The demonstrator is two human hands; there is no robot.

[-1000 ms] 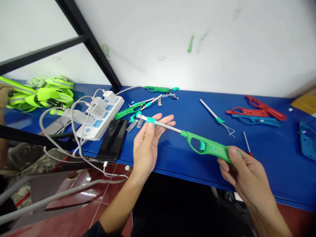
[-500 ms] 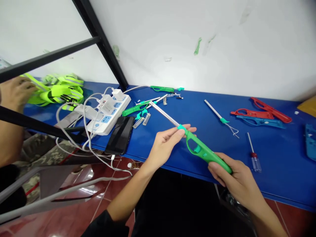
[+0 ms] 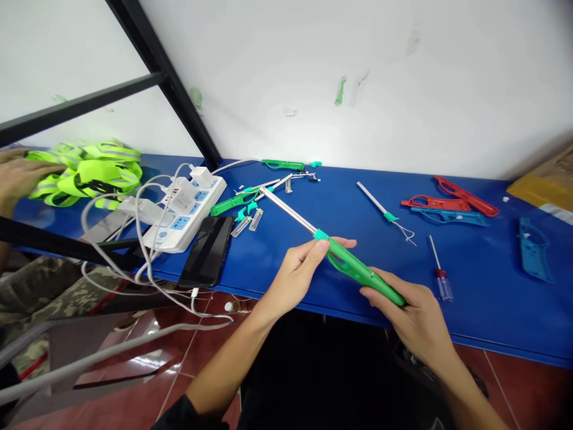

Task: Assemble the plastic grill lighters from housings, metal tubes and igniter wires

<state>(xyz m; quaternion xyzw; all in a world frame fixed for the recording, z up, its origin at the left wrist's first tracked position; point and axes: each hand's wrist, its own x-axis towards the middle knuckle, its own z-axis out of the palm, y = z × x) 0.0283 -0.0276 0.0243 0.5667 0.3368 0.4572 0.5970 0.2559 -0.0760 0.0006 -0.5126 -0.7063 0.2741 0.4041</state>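
Observation:
A long-necked green gas lighter (image 3: pixel 358 270) is held between both hands above the front of the blue table, its metal tube pointing away to the left. My left hand (image 3: pixel 298 272) pinches it at the teal collar where tube meets handle. Around the rear end of the handle my right hand (image 3: pixel 409 307) is closed. Right of the lighter lie a loose metal tube with a teal collar and wires (image 3: pixel 378 203) and a screwdriver (image 3: pixel 441 278). Beyond the lighter's tip are green handle shells (image 3: pixel 235 203) and small clear fuel tanks (image 3: pixel 255 220).
A white power strip (image 3: pixel 185 221) with chargers and cables stands left, beside a black phone (image 3: pixel 206 251). Red shells (image 3: pixel 465 196) and blue shells (image 3: pixel 535 249) lie right, near a cardboard box (image 3: pixel 546 179). Another person's hand (image 3: pixel 22 173) touches yellow-green straps (image 3: pixel 105 173) behind the black frame (image 3: pixel 156 65).
The lighter has been rolled about its length, so its narrow edge now faces up more. Both hands keep their grip. The view has shifted to the right.

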